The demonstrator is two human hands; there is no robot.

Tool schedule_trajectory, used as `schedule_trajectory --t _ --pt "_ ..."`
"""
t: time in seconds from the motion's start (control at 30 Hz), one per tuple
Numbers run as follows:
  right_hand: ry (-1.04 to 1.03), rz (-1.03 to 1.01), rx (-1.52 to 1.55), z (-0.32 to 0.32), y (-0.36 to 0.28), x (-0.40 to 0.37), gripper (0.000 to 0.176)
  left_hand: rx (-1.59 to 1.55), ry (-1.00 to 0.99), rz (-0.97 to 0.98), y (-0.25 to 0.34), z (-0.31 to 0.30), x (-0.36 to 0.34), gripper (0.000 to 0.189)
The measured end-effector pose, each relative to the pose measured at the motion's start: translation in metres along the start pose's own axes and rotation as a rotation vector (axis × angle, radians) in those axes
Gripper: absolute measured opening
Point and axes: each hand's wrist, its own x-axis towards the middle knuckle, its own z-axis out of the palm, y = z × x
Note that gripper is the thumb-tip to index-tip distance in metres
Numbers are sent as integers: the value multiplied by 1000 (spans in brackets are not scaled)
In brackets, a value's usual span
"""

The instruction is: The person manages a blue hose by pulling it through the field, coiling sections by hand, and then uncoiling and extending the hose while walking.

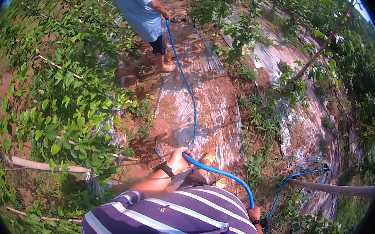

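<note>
Item: blue hose, one long run. It extended from the far end of the plastic sheeting, down its middle in a shallow curve, to the left hand, then across the front of the wearer's striped shirt to the right hand.

Left hand: narrow, closed on the hose near the sheeting's near end; black band at the wrist.

Right hand: closed around the hose beside the shirt's right side; dark wristband. Finger placement could not be told.

Co-worker: one, in light blue shirt and dark shorts, barefoot, standing at the sheeting's far left edge. One hand held a dark fitting at the hose's far end.

Second blue length: bent, lying beyond the right hand, past the sheeting's right edge. Its join to the first was unclear.

Surroundings: leafy vines along the left edge; weeds along the right edge; reddish soil showing between; pale pole at left, another pole at right; yellowish footwear just beyond the left hand.
</note>
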Motion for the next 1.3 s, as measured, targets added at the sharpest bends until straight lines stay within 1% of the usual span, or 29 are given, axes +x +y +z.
schedule_trajectory --t 0.13,0.2,0.27,0.37,0.47,0.53,0.63,0.7,0.87,0.97,1.03,1.1,1.3 --pt "14 24 19 13 15 9 21 6 9 -14 4 7 -2 19" --pt "39 -3 -51 19 21 13 22 8 14 -32 5 7 -1 19" --pt "36 -8 -49 23 26 16 22 17 -12 -20 5 5 2 20" --pt "22 3 -10 11 7 6 22 -46 -26 -51 6 3 6 20" --pt "-6 23 52 2 -9 1 22 -47 -10 -31 8 4 4 21" --pt "-23 27 77 1 -9 3 22 -51 -17 -34 9 5 3 21" --pt "32 23 -12 0 -8 8 21 -45 -22 -36 8 3 4 22" --pt "1 3 29 -3 -13 9 20 -37 -22 -32 8 1 7 22" --pt "1 21 64 -10 -25 4 19 -63 4 -32 7 -3 8 24" --pt "14 6 74 1 -12 11 20 -55 -9 -37 7 -1 3 23" --pt "9 2 77 5 -12 8 20 -47 -2 -38 6 -2 3 23" --pt "18 18 -4 4 -13 5 22 -42 3 -38 6 -3 3 23" --pt "9 -2 10 5 -11 -5 24 -31 -17 -47 5 -2 0 23"
